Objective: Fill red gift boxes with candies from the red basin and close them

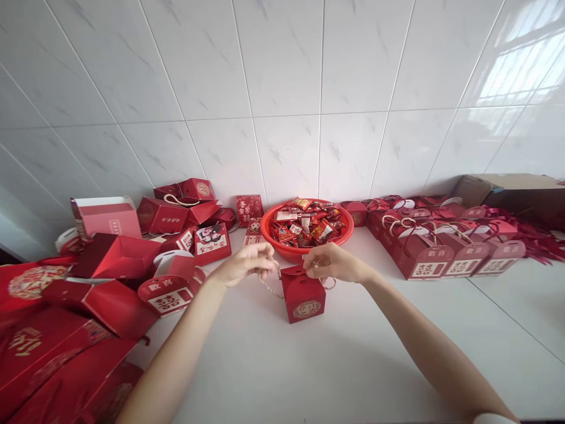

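Observation:
A small red box (304, 297) with a gold emblem stands upright on the white table in the middle. A twisted cream cord shows on both sides of it. My left hand (249, 263) is at the box's upper left, its fingers closed on the cord. My right hand (332, 263) is at the top right edge of the box with fingers bent together; the cord emerges below it, and what the fingertips pinch is hidden. Just behind stands a red basin (289, 254) full of wrapped sweets (304, 227).
Many red boxes (123, 254), some open, are heaped on the left. Rows of handled red boxes (424, 259) stand on the right, with dark red ribbons (541, 244) and a cardboard box (472, 188) beyond. A tiled wall (286, 70) rises behind the table (371, 365).

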### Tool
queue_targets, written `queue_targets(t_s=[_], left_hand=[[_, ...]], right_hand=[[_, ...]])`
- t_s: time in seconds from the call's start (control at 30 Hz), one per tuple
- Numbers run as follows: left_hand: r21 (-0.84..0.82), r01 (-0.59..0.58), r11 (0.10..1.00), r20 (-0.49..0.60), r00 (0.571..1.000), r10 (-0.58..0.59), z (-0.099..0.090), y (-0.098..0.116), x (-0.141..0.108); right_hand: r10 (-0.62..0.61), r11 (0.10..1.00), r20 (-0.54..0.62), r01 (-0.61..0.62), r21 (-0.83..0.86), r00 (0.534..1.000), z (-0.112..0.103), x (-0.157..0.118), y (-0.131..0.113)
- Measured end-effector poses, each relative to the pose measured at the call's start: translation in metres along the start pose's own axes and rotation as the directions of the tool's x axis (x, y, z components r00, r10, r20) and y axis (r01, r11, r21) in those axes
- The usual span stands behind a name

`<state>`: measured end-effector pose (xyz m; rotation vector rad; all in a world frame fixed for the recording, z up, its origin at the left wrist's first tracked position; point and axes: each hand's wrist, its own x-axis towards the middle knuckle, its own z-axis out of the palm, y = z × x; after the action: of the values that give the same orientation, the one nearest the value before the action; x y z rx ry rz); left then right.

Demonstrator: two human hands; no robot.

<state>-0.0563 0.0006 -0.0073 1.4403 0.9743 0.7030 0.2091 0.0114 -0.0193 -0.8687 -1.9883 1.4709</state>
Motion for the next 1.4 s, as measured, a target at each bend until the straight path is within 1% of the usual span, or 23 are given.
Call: queue_targets(t_s=[0.07, 0.13, 0.17, 0.23, 0.33, 0.4, 0.47, 0.57, 0.7, 0.73, 0.8, 0.87, 0.93, 0.97, 1.0, 1.03, 1.1, 1.17, 1.23, 1.33, 1.4], left_hand=[[-0.121, -0.065, 0.991, -0.020, 0.998, 0.063, 0.002, 0.020, -0.009], [-0.175, -0.087, 0.981, 0.024, 0.995, 0.092, 0.010, 0.036, -0.016], [-0.173, -0.086, 0.981, 0.057, 0.994, 0.097, 0.015, 0.042, -0.019], [-0.126, -0.095, 0.987, 0.101, 0.989, 0.108, 0.028, 0.052, -0.024], [0.014, -0.137, 0.990, 0.104, 0.985, 0.135, 0.049, 0.062, -0.028], [0.114, -0.160, 0.980, 0.095, 0.984, 0.150, 0.060, 0.067, -0.029], [0.188, -0.183, 0.965, 0.102, 0.981, 0.166, 0.069, 0.070, -0.028], [0.272, -0.242, 0.931, 0.106, 0.969, 0.221, 0.081, 0.072, -0.025], [0.423, -0.326, 0.845, 0.043, 0.939, 0.341, 0.093, 0.069, -0.018], [0.457, -0.337, 0.823, 0.028, 0.931, 0.365, 0.095, 0.067, -0.015], [0.509, -0.347, 0.788, -0.021, 0.910, 0.414, 0.099, 0.060, -0.008], [0.563, -0.341, 0.753, -0.102, 0.876, 0.472, 0.100, 0.050, 0.001], [0.624, -0.306, 0.720, -0.185, 0.836, 0.516, 0.101, 0.037, 0.011], [0.645, -0.283, 0.710, -0.213, 0.826, 0.522, 0.101, 0.031, 0.016], [0.654, -0.264, 0.709, -0.218, 0.831, 0.511, 0.100, 0.024, 0.020], [0.654, -0.252, 0.713, -0.205, 0.848, 0.488, 0.100, 0.019, 0.023], [0.638, -0.256, 0.727, -0.138, 0.890, 0.435, 0.099, 0.010, 0.028], [0.614, -0.281, 0.738, -0.072, 0.910, 0.407, 0.099, 0.005, 0.031], [0.592, -0.302, 0.747, -0.041, 0.915, 0.402, 0.100, 0.002, 0.033], [0.584, -0.299, 0.755, -0.030, 0.921, 0.389, 0.101, -0.002, 0.036], [0.595, -0.292, 0.749, -0.030, 0.923, 0.384, 0.102, -0.007, 0.039]], right_hand=[[-0.070, 0.996, -0.059, 0.073, 0.053, 0.996, -0.005, -0.005, -0.008], [-0.109, 0.986, -0.130, 0.124, 0.112, 0.985, -0.009, -0.011, -0.018], [-0.123, 0.981, -0.168, 0.146, 0.131, 0.978, -0.010, -0.014, -0.023], [-0.151, 0.971, -0.241, 0.190, 0.146, 0.959, -0.009, -0.021, -0.034], [-0.195, 0.963, -0.305, 0.241, 0.123, 0.932, -0.002, -0.028, -0.048], [-0.224, 0.964, -0.328, 0.259, 0.065, 0.918, 0.004, -0.031, -0.054], [-0.252, 0.965, -0.371, 0.259, -0.032, 0.894, 0.009, -0.032, -0.058], [-0.271, 0.962, -0.464, 0.218, -0.167, 0.844, 0.013, -0.034, -0.059], [-0.259, 0.958, -0.511, 0.149, -0.246, 0.820, 0.013, -0.036, -0.055], [-0.260, 0.958, -0.530, 0.147, -0.246, 0.807, 0.013, -0.036, -0.054], [-0.267, 0.961, -0.589, 0.165, -0.221, 0.763, 0.013, -0.035, -0.053], [-0.271, 0.963, -0.643, 0.198, -0.185, 0.716, 0.013, -0.035, -0.054], [-0.265, 0.963, -0.668, 0.220, -0.153, 0.695, 0.013, -0.035, -0.055], [-0.256, 0.965, -0.672, 0.225, -0.135, 0.694, 0.014, -0.034, -0.055], [-0.246, 0.967, -0.671, 0.229, -0.115, 0.699, 0.014, -0.034, -0.056], [-0.236, 0.968, -0.667, 0.232, -0.096, 0.707, 0.014, -0.034, -0.056], [-0.216, 0.970, -0.652, 0.238, -0.056, 0.727, 0.015, -0.032, -0.055], [-0.182, 0.971, -0.629, 0.238, 0.005, 0.756, 0.015, -0.031, -0.054], [-0.134, 0.970, -0.597, 0.228, 0.085, 0.791, 0.014, -0.030, -0.052], [-0.087, 0.962, -0.535, 0.211, 0.173, 0.840, 0.008, -0.028, -0.048], [-0.078, 0.966, -0.470, 0.183, 0.182, 0.879, 0.003, -0.026, -0.043]])
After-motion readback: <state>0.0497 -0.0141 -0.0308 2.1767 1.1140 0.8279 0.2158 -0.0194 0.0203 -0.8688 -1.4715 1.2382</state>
